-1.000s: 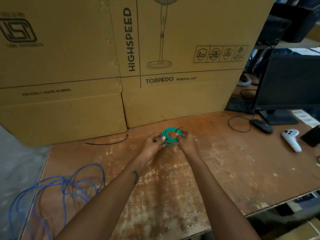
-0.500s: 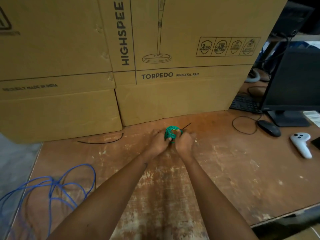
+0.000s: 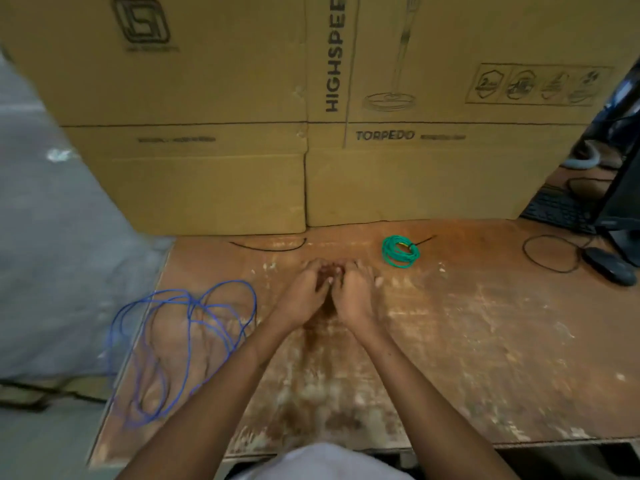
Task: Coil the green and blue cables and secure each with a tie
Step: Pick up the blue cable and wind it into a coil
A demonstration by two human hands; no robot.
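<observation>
The green cable [image 3: 401,251] lies coiled on the wooden table [image 3: 485,341] near the boxes, with a black tie [image 3: 423,240] cinched round it and its tail sticking out to the right. My left hand [image 3: 304,292] and my right hand [image 3: 356,292] rest side by side on the table, touching each other, to the left of and nearer than the coil; both hold nothing, fingers loosely curled and blurred. The blue cable [image 3: 188,337] sprawls in loose loops over the table's left edge. A second black tie [image 3: 268,245] lies loose in front of the boxes.
Big cardboard fan boxes [image 3: 311,116] wall off the back of the table. At the right stand a monitor [image 3: 623,216], a keyboard [image 3: 557,209] and a black mouse [image 3: 611,270] with its looped wire. Grey floor lies beyond the left edge.
Both hands have let go of the green coil, which now lies tied on the table, and have moved left and back toward me. The view has swung left.
</observation>
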